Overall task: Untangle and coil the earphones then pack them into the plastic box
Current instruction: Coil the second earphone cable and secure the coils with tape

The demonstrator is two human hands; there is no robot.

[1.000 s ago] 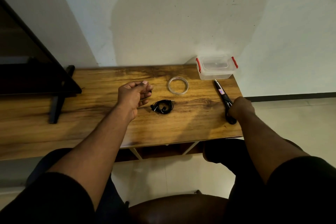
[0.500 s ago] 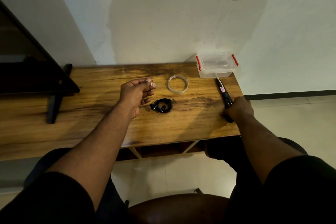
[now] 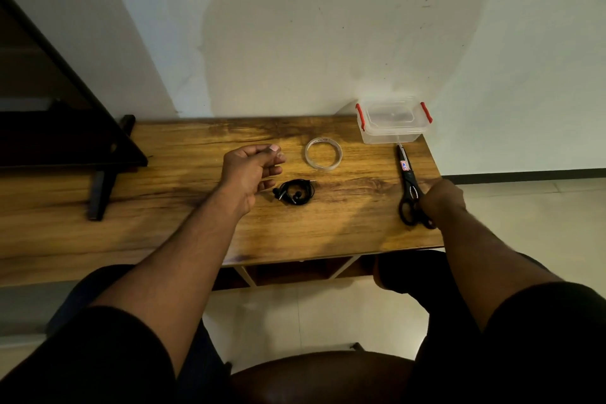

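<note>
On the desk (image 3: pixel 196 216), coiled earphones (image 3: pixel 294 192) beside half-curled empty left hand (image 3: pixel 251 170); right hand (image 3: pixel 441 198) grip on scissors (image 3: pixel 410 193) unclear.

Earphones (image 3: pixel 294 192): black, wound into a small loose coil, laid flat at mid-desk (image 3: pixel 183 207). Plastic box (image 3: pixel 393 123): clear, rectangular, lid closed, red side latches, set at the far right corner.
</note>
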